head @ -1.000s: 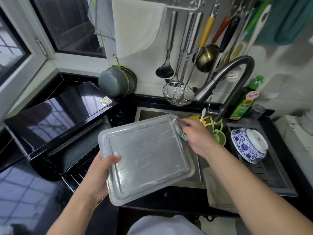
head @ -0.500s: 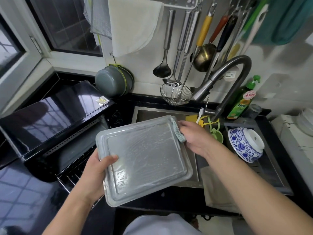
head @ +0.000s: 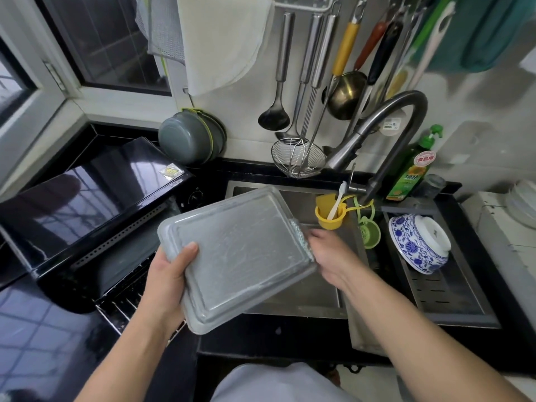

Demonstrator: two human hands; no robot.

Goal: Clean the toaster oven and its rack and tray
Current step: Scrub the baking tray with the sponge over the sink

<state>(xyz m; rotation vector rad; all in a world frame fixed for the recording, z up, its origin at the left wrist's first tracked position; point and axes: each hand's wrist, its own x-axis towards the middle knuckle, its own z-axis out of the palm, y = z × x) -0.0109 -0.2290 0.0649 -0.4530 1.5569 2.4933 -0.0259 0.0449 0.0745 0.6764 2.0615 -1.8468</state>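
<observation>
Grey rectangular metal tray, soap-streaked, tilted above steel sink. Left hand at 8 o'clock clamps tray's corner, thumb on top. Right hand at 3 o'clock rubs bristly scrubber along edge, fingers curled round it. Black toaster oven at 9 o'clock open, apparently uncleaned; tray unrinsed.

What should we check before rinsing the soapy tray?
1. Left hand has a firm grip on the tray: ok.
2. Tray is over the sink: ok, mostly.
3. Right hand holds the scrubber at the tray's edge: ok.
4. Tap spout points at the tray: not ok, it aims beside it.
5. Water running: cannot tell.
6. Bowl out of the way: ok.
</observation>
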